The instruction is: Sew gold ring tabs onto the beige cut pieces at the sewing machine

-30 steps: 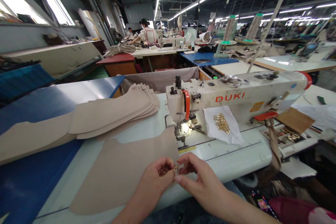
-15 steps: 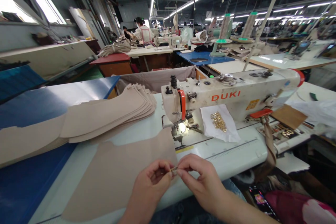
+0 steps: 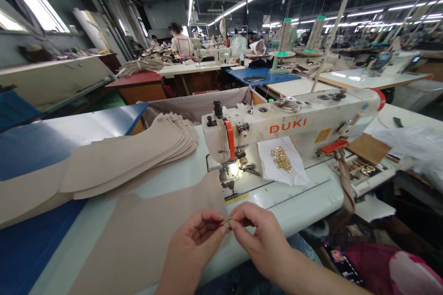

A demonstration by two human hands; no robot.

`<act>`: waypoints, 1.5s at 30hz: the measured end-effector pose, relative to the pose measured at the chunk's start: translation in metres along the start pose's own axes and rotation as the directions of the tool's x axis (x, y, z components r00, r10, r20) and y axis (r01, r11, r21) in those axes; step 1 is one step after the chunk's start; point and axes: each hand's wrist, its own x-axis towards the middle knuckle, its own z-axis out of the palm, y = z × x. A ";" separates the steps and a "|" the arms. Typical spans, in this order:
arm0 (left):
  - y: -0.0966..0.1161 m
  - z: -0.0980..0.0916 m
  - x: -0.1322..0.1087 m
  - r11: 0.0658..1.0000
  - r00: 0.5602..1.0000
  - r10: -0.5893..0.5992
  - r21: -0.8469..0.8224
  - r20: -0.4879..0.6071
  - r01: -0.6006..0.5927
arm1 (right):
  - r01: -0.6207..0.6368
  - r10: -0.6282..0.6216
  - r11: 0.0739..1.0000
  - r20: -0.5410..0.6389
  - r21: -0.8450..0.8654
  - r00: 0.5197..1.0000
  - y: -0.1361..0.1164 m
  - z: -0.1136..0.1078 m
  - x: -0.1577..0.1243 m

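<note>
Between my fingertips is a small gold-and-beige piece [image 3: 227, 222], too tiny to make out fully. My left hand [image 3: 197, 244] pinches its left end with thumb and forefinger. The other end is pinched by my right hand [image 3: 261, 235], so the two hands almost meet. Both are just above the front edge of the pale sewing table. Under and left of them lies a flat beige panel [image 3: 148, 230], its upper right corner near the needle of the sewing machine [image 3: 290, 117]. Gold metal fittings [image 3: 281, 160] lie heaped on a white sheet [image 3: 299, 174] beside the machine.
A stack of beige panels [image 3: 128, 161] spreads over the left of the table onto a blue surface [image 3: 41, 239]. At right is a tray [image 3: 360, 168] of small parts, with a beige strip [image 3: 347, 189] hanging nearby. A phone [image 3: 342, 262] lies lower right. Co-workers sit farther back.
The camera view has turned slightly to the right, shifting the scene leftward. Both hands keep their pinch on the small piece, with only slight finger movement.
</note>
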 end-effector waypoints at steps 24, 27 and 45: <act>-0.009 0.000 -0.007 0.981 0.983 0.164 0.122 -0.083 -0.154 | -0.014 0.021 0.997 0.089 -0.077 0.996 -0.002 -0.009 0.004; -0.010 -0.005 -0.005 0.970 0.989 0.132 0.215 -0.066 -0.115 | 0.058 -0.039 0.981 0.107 -0.184 0.994 0.001 -0.008 0.005; -0.042 -0.032 0.081 0.426 0.827 0.434 0.727 0.358 -0.539 | -0.310 0.310 0.951 0.096 -0.014 0.946 0.034 0.001 0.065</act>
